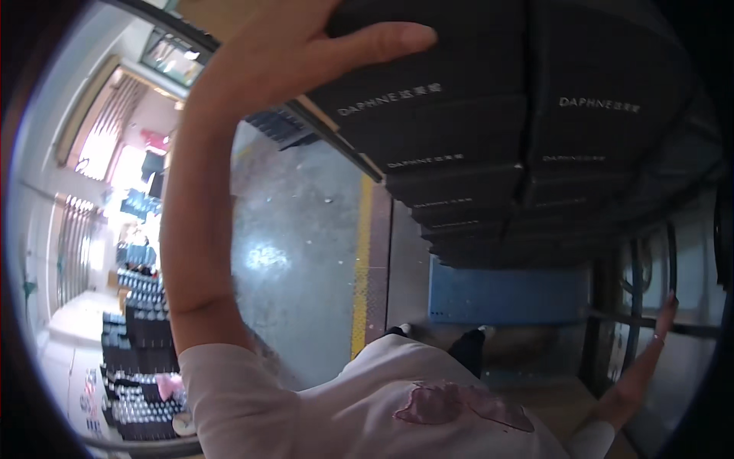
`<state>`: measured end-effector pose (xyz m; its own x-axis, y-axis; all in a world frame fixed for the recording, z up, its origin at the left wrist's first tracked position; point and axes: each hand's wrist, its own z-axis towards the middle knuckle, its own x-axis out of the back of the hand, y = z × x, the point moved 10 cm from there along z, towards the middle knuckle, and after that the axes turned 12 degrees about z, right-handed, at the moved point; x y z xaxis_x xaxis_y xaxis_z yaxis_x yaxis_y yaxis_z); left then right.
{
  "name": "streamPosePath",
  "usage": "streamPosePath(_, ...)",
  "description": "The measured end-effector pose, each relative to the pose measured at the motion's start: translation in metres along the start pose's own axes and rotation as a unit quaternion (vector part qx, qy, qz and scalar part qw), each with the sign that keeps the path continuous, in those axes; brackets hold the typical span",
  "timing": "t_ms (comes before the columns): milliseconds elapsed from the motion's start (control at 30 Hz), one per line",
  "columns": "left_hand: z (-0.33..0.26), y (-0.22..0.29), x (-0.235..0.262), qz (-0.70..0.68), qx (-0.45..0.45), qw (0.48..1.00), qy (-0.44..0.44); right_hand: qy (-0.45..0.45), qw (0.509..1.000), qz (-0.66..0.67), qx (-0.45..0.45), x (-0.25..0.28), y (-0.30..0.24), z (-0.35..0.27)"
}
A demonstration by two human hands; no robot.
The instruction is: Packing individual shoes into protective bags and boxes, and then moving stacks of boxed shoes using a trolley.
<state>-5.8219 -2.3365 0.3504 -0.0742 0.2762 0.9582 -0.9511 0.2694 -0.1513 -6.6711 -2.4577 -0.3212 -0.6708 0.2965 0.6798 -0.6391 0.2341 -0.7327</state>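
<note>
Two columns of black shoe boxes point(527, 130) stand stacked on a blue cart point(508, 297), seen from the head camera. The left hand point(298, 46) lies open and flat against the top left box point(405, 76), thumb spread across its side. The right hand point(650, 352) hangs open and empty near the cart's metal frame point(634, 291). Stacking looks nearly done; more boxes point(141, 367) wait on the floor behind.

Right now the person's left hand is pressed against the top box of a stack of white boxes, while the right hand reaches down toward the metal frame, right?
Not quite: the boxes are black, not white. The head view shows the left hand flat against the top box of the dark stack, and the right hand reaching down toward the metal frame.
</note>
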Motion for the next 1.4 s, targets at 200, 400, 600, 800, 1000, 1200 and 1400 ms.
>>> streamPosePath(200,-0.037,0.031,0.015,0.057,-0.045,0.997,0.040,0.095,0.992,0.074,-0.029,0.017,-0.085,-0.106)
streamPosePath(400,-0.061,0.001,0.008,0.007,-0.005,0.998,0.059,0.100,0.993,-0.026,-0.051,0.061,-0.086,-0.208)
streamPosePath(600,-0.078,-0.040,0.020,-0.054,-0.179,0.982,0.038,0.052,0.977,-0.051,-0.201,0.037,-0.091,-0.330)
streamPosePath(800,-0.077,-0.140,0.015,-0.011,-0.151,0.983,0.106,0.167,0.978,0.078,-0.098,0.050,-0.221,-0.448)
streamPosePath(1000,-0.039,-0.143,0.024,-0.040,-0.099,0.990,0.095,0.222,0.947,0.007,-0.232,0.041,-0.277,-0.578)
streamPosePath(1200,0.000,-0.147,-0.018,-0.059,-0.238,0.959,0.139,0.213,0.937,0.033,-0.275,0.011,-0.301,-0.673)
streamPosePath(1400,0.019,-0.130,-0.013,0.026,-0.307,0.942,0.132,0.282,0.914,-0.027,-0.291,0.008,-0.327,-0.770)
